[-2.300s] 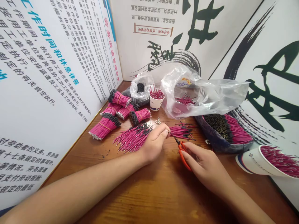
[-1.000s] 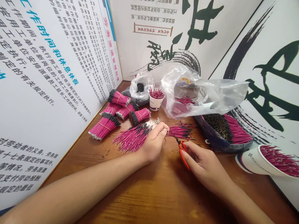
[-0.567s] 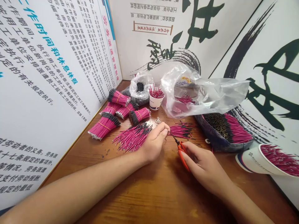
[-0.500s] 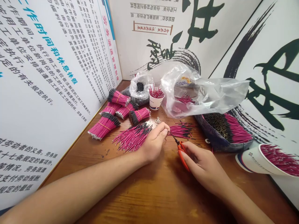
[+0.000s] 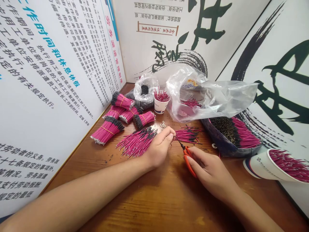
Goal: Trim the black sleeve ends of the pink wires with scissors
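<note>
My left hand point(image 5: 158, 151) sits curled, fingers together, over the fanned loose pink wires point(image 5: 137, 141), black-tipped ends poking out toward the palm side; can't tell if the fingertips pinch a single wire. My right hand point(image 5: 211, 172) has fingers closed around the orange scissors point(image 5: 189, 162), blades pointing just beside my left fingertips, not clearly touching. Past those fingertips: a small loose wire bunch point(image 5: 187, 135) and a small metal clip point(image 5: 163, 124). Beyond my left fingers, banded wire bundles point(image 5: 108, 130) and a paper cup of wires point(image 5: 161, 104) on the wooden table point(image 5: 116, 183). Plastic bag point(image 5: 207, 100) further ahead, tipped cup of wires point(image 5: 282, 167) well right of my right hand.
</note>
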Motion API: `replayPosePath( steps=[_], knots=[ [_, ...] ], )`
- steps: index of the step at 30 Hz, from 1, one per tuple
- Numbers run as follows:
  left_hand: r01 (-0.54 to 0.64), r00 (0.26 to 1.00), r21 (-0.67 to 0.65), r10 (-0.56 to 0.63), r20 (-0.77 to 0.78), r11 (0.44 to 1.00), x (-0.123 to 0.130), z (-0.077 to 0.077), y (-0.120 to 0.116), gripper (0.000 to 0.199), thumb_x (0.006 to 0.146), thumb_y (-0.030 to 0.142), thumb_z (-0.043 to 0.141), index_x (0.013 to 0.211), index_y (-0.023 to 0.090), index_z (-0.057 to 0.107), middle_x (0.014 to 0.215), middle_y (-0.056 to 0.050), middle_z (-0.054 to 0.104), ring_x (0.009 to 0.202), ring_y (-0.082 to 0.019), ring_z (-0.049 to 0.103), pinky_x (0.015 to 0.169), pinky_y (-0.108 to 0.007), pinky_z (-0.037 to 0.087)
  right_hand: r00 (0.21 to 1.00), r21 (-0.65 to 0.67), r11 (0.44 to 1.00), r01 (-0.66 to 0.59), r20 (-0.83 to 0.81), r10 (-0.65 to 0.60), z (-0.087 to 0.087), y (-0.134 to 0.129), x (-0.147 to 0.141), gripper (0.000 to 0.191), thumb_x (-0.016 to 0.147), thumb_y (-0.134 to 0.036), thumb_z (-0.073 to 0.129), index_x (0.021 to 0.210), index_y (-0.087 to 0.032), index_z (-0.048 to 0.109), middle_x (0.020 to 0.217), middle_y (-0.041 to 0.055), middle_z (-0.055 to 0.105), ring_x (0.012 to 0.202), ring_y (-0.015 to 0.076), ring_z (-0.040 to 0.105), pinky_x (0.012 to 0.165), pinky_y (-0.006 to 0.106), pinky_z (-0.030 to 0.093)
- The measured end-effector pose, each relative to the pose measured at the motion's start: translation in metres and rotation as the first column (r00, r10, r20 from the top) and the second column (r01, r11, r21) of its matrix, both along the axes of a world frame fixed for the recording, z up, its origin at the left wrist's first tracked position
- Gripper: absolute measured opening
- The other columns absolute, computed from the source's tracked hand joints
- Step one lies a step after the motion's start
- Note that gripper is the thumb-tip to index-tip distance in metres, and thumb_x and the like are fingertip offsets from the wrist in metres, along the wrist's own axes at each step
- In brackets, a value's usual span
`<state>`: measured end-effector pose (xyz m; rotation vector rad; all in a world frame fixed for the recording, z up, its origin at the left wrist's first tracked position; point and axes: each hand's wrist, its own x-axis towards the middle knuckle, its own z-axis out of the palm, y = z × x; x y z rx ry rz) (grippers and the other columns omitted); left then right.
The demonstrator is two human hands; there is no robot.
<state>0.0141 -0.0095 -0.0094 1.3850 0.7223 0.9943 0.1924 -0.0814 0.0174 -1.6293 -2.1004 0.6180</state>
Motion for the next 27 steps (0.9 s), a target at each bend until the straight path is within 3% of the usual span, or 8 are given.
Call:
replayPosePath(
  steps=[8,27],
  knots=[
    [0.005,1.0,-0.008,-0.005,0.018,1.0,0.0004,0.0021,-0.0006,0.021,0.096,0.034,0.04,0.081,0.019,0.043,0.066,0.005,0.033,0.057,-0.011,0.027,0.056,-0.026,0.027,0.999,0.051,0.998,0.029,0.033,-0.031,0.0005,0.0001,0.0027,0.026,0.099,-0.04,0.042,0.086,-0.022,0.055,0.069,-0.0005,0.06,0.061,0.0155,0.052,0.058,0.025,0.038],
    [-0.015,1.0,-0.018,0.014,-0.006,1.0,0.0011,0.0001,0.0001,0.022,0.096,0.037,0.041,0.083,0.02,0.046,0.069,0.004,0.036,0.058,-0.011,0.029,0.055,-0.025,0.028,0.999,0.027,0.999,0.035,0.002,-0.035,0.0,-0.0003,0.0007,0.028,0.098,-0.04,0.044,0.08,-0.022,0.054,0.062,-0.0021,0.057,0.056,0.0141,0.05,0.053,0.025,0.036]
  ],
)
